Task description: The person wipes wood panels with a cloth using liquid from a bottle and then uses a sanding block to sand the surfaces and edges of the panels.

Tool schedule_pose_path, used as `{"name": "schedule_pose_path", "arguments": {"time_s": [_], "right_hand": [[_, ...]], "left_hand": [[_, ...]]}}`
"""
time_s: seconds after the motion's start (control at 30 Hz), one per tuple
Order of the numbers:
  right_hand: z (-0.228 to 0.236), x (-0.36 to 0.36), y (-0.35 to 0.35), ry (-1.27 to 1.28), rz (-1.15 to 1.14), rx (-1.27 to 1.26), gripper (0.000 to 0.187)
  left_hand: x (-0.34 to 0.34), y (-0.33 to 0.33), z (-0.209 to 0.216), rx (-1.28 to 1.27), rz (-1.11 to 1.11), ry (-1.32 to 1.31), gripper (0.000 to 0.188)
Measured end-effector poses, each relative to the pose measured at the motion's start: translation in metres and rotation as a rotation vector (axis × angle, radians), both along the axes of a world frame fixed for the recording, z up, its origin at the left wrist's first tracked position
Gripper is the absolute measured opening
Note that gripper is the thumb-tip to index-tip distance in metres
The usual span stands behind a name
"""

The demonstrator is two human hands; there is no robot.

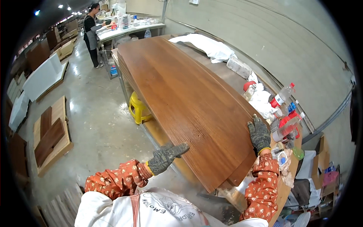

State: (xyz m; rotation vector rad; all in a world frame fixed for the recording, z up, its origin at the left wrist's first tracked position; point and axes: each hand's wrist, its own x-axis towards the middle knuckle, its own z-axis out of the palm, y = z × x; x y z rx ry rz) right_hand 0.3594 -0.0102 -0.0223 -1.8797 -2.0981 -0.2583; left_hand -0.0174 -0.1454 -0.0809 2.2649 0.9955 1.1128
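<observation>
A long brown wooden panel (181, 94) with visible grain lies before me on top of a stack of similar panels, running away to the far left. My left hand (164, 158), in a dark grey knitted glove with a yellow cuff, reaches over the panel's left edge, fingers stretched out onto the top face. At the right edge rests my right hand (259, 135), gloved alike, its fingers pointing away from me and lying flat along the wood. Neither hand has anything else in it. The undersides of both hands are hidden.
Bottles (283, 94), rags (261, 100) and jars crowd the bench to the right. A white cloth (206, 45) lies behind the panel. Under its left side stands a yellow stool (138, 109). Another person (92, 34) stands at a far table. Boards (51, 132) lie on the floor.
</observation>
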Motion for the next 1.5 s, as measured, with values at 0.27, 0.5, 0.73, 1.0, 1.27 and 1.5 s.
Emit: {"name": "schedule_pose_path", "arguments": {"time_s": [0.27,0.5,0.73,1.0,1.27,1.5], "right_hand": [[0.035,-0.169,-0.154,-0.073,-0.043,-0.199,0.079],[0.038,-0.298,-0.259,-0.177,0.468,-0.209,0.085],[0.021,-0.371,-0.303,-0.127,0.353,-0.196,0.071],[0.031,-0.392,-0.313,0.27,0.283,-0.23,0.087],[-0.01,-0.402,-0.294,0.937,0.475,0.073,0.084],[-0.046,-0.365,-0.293,1.55,0.307,-0.209,0.046]], "left_hand": [[-0.139,-0.028,-0.011,-0.909,0.101,-1.14,0.032],[-0.289,-0.063,0.018,-0.974,-0.082,-1.46,0.033],[-0.341,-0.11,0.033,-0.568,0.149,-1.268,0.033],[-0.337,-0.121,0.095,-0.018,0.428,-0.789,0.035],[-0.179,-0.064,0.229,0.936,0.328,-0.221,0.039],[0.065,-0.031,0.299,1.491,0.072,0.012,0.042]]}}
